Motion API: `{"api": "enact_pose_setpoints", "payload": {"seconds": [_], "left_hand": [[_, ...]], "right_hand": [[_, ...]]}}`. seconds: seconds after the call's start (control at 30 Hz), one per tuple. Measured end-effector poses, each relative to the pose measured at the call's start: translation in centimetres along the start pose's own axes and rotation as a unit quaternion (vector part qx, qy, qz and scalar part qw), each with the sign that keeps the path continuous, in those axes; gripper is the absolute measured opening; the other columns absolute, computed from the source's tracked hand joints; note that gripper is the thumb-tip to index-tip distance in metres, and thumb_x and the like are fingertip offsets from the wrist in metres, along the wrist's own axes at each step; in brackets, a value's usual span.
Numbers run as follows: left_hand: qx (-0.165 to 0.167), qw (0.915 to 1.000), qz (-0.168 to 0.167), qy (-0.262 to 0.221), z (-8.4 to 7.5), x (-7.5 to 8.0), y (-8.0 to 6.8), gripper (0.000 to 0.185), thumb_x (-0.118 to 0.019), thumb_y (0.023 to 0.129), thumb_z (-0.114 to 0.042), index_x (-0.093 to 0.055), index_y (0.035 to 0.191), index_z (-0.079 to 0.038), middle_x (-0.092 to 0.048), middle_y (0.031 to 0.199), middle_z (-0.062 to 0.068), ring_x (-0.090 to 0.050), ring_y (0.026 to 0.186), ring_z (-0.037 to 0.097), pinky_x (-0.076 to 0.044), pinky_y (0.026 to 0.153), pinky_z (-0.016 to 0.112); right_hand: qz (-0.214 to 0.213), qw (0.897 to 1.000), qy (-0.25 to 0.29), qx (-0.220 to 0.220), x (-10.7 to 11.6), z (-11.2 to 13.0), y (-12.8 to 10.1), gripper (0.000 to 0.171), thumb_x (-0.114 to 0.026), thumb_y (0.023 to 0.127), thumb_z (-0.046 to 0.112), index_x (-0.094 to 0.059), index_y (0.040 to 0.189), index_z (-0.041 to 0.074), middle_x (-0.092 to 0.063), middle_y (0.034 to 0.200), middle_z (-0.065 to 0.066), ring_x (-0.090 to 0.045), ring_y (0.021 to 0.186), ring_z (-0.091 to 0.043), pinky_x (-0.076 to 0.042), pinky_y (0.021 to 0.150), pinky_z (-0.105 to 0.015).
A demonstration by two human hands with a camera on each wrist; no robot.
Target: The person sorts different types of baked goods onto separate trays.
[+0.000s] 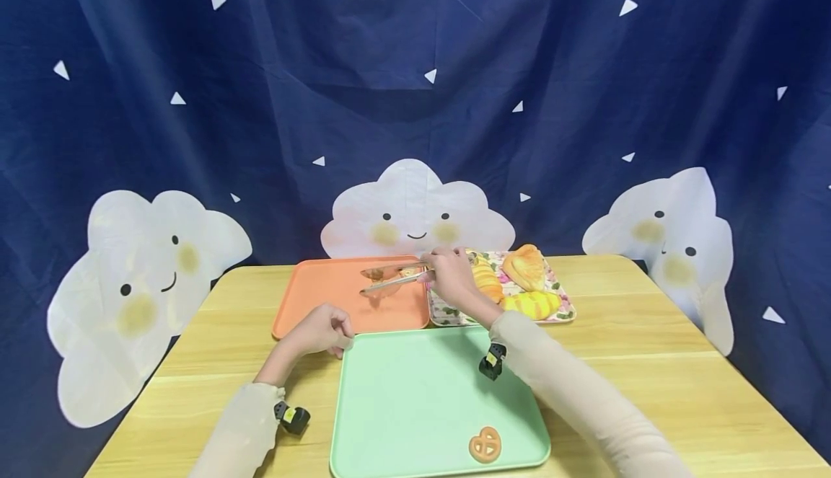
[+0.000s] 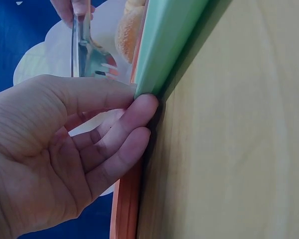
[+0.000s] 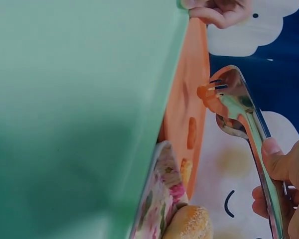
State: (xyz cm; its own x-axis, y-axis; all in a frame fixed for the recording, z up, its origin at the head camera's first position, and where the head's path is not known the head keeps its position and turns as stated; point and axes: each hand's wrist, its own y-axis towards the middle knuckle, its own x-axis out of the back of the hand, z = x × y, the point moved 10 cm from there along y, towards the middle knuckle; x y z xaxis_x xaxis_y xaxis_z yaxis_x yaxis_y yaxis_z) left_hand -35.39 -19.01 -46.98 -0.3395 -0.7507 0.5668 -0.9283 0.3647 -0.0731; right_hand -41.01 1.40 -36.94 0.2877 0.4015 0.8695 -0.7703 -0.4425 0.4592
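My right hand (image 1: 451, 276) grips metal serving tongs (image 1: 394, 283) over the orange tray (image 1: 337, 298), beside the floral tray (image 1: 448, 313). The tongs' two slotted heads stand apart. In the right wrist view a small orange-brown piece (image 3: 206, 94) overlaps the heads; I cannot tell whether they hold it. My left hand (image 1: 323, 330) pinches the far left corner of the green tray (image 1: 428, 391) between thumb and forefinger, seen closely in the left wrist view. A brown pretzel (image 1: 485, 444) lies near the green tray's front right.
The floral tray carries a croissant (image 1: 487, 281), a yellow striped bread (image 1: 532, 305), a folded pastry (image 1: 524, 267) and a sesame bun (image 3: 190, 224). Small brown pieces (image 3: 192, 133) lie on the orange tray. A blue curtain (image 1: 415, 117) with clouds hangs behind the wooden table (image 1: 649, 363).
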Motion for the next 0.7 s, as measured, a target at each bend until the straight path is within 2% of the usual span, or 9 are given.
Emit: {"api": "enact_pose_setpoints", "payload": {"seconds": [0.2, 0.5, 0.7], "left_hand": [[0.001, 1.0, 0.002, -0.009, 0.0, -0.1, -0.1, 0.005, -0.071, 0.083, 0.004, -0.067, 0.08, 0.002, -0.066, 0.068, 0.006, -0.067, 0.057, 0.019, -0.057, 0.058, 0.033], [0.005, 1.0, -0.001, -0.005, 0.1, -0.1, 0.0, 0.007, -0.073, 0.081, 0.004, -0.067, 0.079, 0.001, -0.065, 0.065, 0.005, -0.068, 0.057, 0.019, -0.056, 0.056, 0.032], [0.004, 1.0, -0.002, -0.004, 0.1, 0.0, 0.0, 0.007, -0.072, 0.08, 0.005, -0.066, 0.078, 0.001, -0.059, 0.061, 0.0, -0.067, 0.056, 0.018, -0.055, 0.056, 0.032]], "right_hand": [[0.016, 1.0, -0.009, -0.005, -0.8, 0.6, 0.1, 0.024, -0.077, 0.089, 0.012, -0.077, 0.112, 0.008, -0.073, 0.095, -0.007, -0.066, 0.091, -0.026, -0.039, 0.086, -0.044], [0.031, 0.999, -0.027, -0.016, -1.7, 0.6, 0.3, 0.034, -0.078, 0.087, 0.023, -0.075, 0.118, 0.01, -0.071, 0.095, -0.006, -0.063, 0.087, -0.024, -0.037, 0.085, -0.042], [0.032, 0.999, -0.02, -0.01, -2.1, 0.7, 0.0, 0.029, -0.077, 0.088, 0.016, -0.075, 0.116, 0.007, -0.071, 0.1, -0.007, -0.063, 0.089, -0.025, -0.037, 0.086, -0.043]]}}
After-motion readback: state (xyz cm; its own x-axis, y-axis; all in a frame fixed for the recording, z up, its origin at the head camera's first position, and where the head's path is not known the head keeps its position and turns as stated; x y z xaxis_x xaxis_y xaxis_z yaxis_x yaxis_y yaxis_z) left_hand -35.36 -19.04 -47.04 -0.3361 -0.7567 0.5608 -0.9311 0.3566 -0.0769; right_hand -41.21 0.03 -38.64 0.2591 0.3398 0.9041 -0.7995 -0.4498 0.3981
